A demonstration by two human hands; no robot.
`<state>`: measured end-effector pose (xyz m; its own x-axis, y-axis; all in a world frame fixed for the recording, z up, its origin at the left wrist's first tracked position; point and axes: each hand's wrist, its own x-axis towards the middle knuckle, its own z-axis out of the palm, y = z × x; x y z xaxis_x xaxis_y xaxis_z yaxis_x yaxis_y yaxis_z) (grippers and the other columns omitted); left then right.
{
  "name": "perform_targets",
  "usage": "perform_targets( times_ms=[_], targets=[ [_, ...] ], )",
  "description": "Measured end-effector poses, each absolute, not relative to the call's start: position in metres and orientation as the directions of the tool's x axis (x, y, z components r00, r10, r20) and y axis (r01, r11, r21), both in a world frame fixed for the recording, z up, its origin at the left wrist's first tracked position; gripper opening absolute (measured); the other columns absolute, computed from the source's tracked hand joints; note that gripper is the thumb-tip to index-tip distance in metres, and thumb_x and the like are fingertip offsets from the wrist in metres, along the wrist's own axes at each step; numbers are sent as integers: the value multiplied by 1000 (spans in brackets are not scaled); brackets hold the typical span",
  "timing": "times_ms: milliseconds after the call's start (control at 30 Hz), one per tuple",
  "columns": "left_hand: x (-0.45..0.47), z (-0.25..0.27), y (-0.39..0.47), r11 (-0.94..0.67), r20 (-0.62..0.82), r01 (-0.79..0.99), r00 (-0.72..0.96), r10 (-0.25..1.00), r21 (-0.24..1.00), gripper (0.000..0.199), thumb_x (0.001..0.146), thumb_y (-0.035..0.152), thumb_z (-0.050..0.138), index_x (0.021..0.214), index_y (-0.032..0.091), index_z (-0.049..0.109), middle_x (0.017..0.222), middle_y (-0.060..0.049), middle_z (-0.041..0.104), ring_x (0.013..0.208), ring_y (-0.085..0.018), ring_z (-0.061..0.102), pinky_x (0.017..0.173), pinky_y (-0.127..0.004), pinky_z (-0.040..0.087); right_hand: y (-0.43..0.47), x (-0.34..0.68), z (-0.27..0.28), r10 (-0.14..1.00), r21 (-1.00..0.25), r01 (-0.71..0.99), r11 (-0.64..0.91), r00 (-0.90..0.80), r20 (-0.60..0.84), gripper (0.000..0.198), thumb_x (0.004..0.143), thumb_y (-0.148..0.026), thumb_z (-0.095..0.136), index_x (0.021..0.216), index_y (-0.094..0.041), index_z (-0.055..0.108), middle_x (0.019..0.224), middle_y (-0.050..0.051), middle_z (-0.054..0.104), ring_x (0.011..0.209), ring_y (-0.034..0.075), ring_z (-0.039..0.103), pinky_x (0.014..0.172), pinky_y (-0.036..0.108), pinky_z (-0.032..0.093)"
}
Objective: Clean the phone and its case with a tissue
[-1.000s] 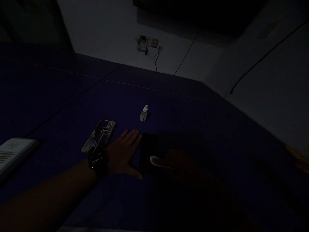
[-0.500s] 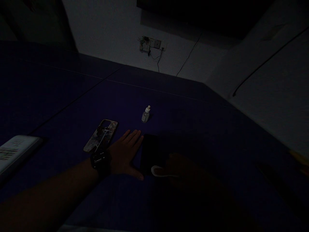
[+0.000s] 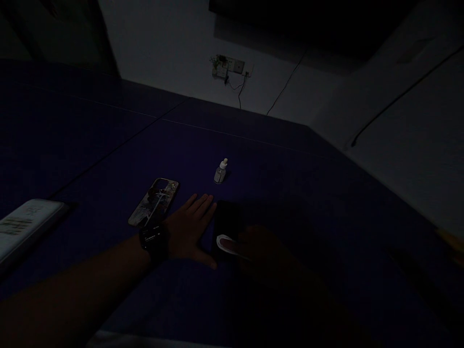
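My left hand point(image 3: 190, 229), a dark watch point(image 3: 152, 238) on its wrist, lies flat on the blue surface with its fingers out. It rests at the left edge of a dark, flat, phone-like rectangle point(image 3: 226, 217). My right hand point(image 3: 259, 246), mostly lost in shadow, presses a thin white pad point(image 3: 222, 243) onto that rectangle with a fingertip. Left of my left hand lies a patterned phone case point(image 3: 154, 203) with a camera cutout. A small dropper bottle point(image 3: 219, 172) with a white cap stands upright beyond my fingertips.
A white box-like object point(image 3: 31, 222) sits at the left. The blue surface point(image 3: 163, 150) reaches a wall with sockets point(image 3: 232, 66) and hanging cables. A dark panel point(image 3: 311, 24) is above. Something yellowish point(image 3: 449, 241) shows at the right edge. The scene is very dim.
My right hand has slid the white pad left and slightly away from me across the dark rectangle. My left hand stays in place; the view has shifted slightly.
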<state>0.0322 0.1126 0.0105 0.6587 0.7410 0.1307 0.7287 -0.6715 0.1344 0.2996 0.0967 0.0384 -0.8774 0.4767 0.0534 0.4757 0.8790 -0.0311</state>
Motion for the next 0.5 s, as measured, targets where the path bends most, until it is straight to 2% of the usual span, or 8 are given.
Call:
perform_targets(
  times_ms=[67,200,400,500],
  targets=[
    [32,8,113,-674,132,726,661,739,134,126,72,97,41,153,1,32,161,-32,26,152,-44,23,123,-59,15,98,299,39,469,-51,466,883,-882,51,49,89,-18,61,137,-27,57,95,6,67,83,20,54,75,34,35],
    [31,4,114,-678,159,722,659,735,140,126,72,97,41,154,1,31,162,-32,24,152,-44,23,123,-59,14,97,292,40,375,-103,371,923,-927,22,52,88,-20,61,138,-29,56,98,5,68,85,21,54,76,35,36],
    [32,8,113,-672,121,726,661,741,148,128,71,98,41,153,-1,33,161,-33,24,152,-45,23,123,-60,16,100,290,37,477,-51,474,879,-876,73,50,89,-19,59,138,-25,56,98,7,67,86,23,53,76,37,36],
    [32,9,113,-673,127,725,661,740,148,129,71,98,40,153,-1,33,161,-33,24,152,-45,23,123,-59,16,100,293,40,452,-65,449,891,-891,42,49,88,-18,61,136,-27,58,100,7,66,85,22,53,77,36,37]
  ],
)
